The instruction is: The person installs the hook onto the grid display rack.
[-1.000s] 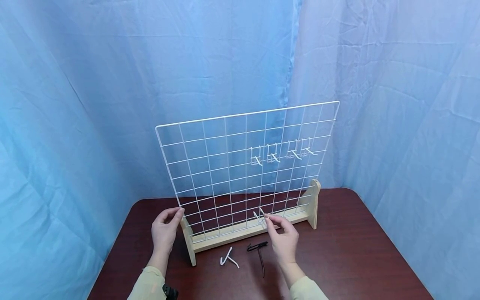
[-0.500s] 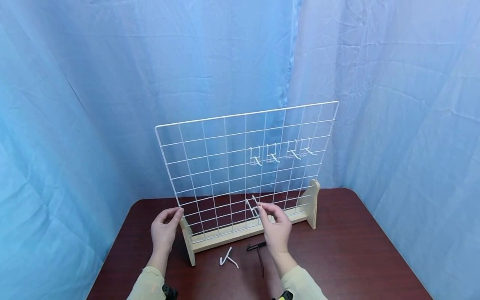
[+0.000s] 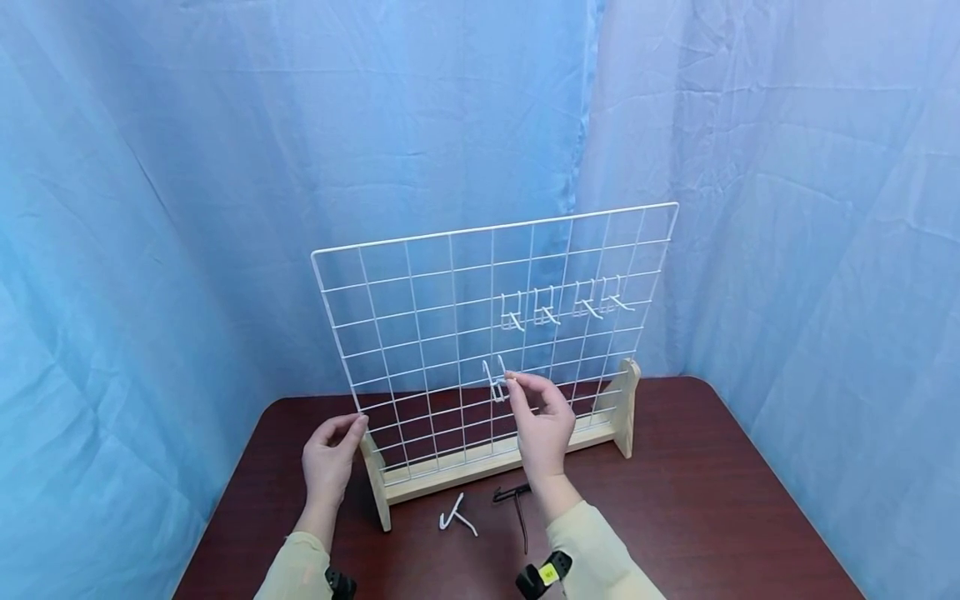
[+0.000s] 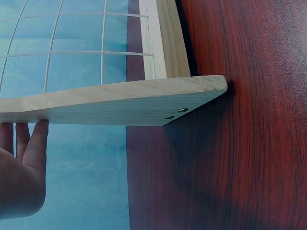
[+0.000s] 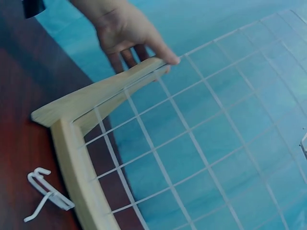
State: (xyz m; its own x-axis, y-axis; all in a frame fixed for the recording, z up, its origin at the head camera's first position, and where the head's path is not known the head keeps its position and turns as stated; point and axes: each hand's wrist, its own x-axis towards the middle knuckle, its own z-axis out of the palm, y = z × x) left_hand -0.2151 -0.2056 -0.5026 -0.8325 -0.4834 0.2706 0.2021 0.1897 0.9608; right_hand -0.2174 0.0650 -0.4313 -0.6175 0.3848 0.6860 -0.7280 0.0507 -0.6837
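The right hand (image 3: 545,425) is pinching a white hook (image 3: 498,384) at the fingertips, and that hook is sitting in front of the lower middle of the wire grid (image 3: 492,331), its two prongs pointing up; whether they are touching a wire, the views are not showing clearly. The left hand (image 3: 330,454) is pinching the grid's left edge just above the end panel of the wooden stand (image 3: 450,478). The likeliest trouble is lying in the small right-hand grip: a prong knocking against a wire could be twisting the hook loose and sending it down onto the table (image 3: 675,500). A skewed angle could be leaving one prong over a wire and the other under it, and too hard a push could be tipping the grid backward if the left hand is holding it too lightly. A second white hook (image 3: 457,515) and a black hook (image 3: 517,496) are lying in front of the stand, where a dropped piece could be striking them. No box or tray is showing; the stand is serving as holder for the grid, which is carrying four hung hooks (image 3: 550,316)
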